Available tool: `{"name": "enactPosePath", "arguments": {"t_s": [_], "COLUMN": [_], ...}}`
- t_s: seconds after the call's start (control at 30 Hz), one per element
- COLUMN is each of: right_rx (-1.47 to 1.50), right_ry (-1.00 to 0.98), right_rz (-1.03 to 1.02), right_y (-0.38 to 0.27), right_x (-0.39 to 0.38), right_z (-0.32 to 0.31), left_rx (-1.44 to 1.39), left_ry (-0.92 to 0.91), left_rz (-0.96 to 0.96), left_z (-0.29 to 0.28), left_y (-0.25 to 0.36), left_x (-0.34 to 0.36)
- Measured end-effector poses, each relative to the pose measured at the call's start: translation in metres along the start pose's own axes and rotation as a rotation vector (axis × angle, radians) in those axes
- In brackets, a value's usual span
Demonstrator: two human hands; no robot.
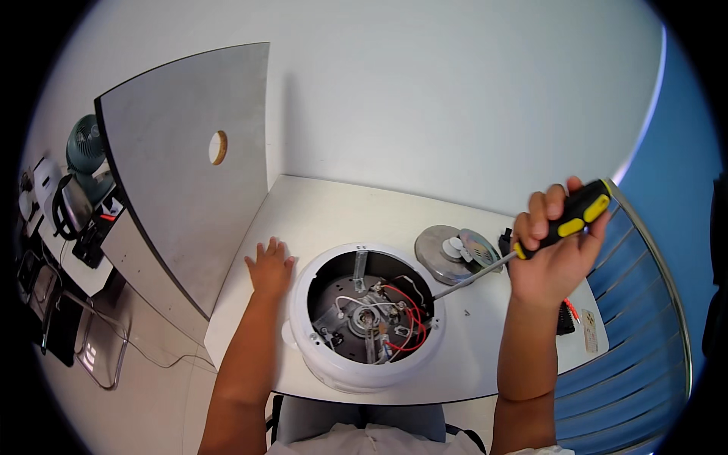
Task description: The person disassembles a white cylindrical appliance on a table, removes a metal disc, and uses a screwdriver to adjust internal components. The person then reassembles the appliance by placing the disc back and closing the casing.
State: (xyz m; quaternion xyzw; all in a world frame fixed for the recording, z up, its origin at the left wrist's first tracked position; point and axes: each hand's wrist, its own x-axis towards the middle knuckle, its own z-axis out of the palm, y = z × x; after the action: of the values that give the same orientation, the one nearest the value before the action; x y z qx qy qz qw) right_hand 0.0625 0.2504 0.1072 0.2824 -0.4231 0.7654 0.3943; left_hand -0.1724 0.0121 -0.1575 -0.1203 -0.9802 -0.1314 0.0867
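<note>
A round white appliance body (303, 303) stands on the white table with its top side open. Inside it are red wires (415, 327), white wires and metal brackets on a dark base. My right hand (557, 265) is raised at the right, fingers wrapped round the black and yellow handle of a screwdriver (572, 220). Its long shaft slants down to the left, and the tip is at the right side of the body's rim; whether it touches a screw I cannot tell. My left hand (270, 267) lies on the table left of the body, fingers spread, holding nothing.
Behind the body lie a grey metal disc (432, 262) with a white round part on it and a shiny disc (479, 247). A tiny screw-like piece (467, 312) lies right of the body. A grey partition (174, 167) rises at the left, a metal railing (675, 265) at the right.
</note>
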Motion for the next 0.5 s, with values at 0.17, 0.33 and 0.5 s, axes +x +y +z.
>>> {"name": "enactPosePath", "arguments": {"t_s": [0.17,0.33,0.5], "right_rx": [-0.075,-0.112,-0.118], "right_ry": [-0.002,-0.055,-0.033], "right_rz": [0.154,0.194,0.199], "right_y": [-0.004,-0.001,0.003], "right_x": [0.001,-0.004,-0.007], "right_z": [0.012,0.015,0.013], "left_rx": [0.001,0.009,0.020], "left_ry": [-0.021,0.013,-0.039], "left_rz": [0.012,0.022,0.021], "left_z": [-0.004,0.000,-0.004], "left_y": [0.001,0.000,0.001], "left_x": [-0.003,-0.004,-0.004]}}
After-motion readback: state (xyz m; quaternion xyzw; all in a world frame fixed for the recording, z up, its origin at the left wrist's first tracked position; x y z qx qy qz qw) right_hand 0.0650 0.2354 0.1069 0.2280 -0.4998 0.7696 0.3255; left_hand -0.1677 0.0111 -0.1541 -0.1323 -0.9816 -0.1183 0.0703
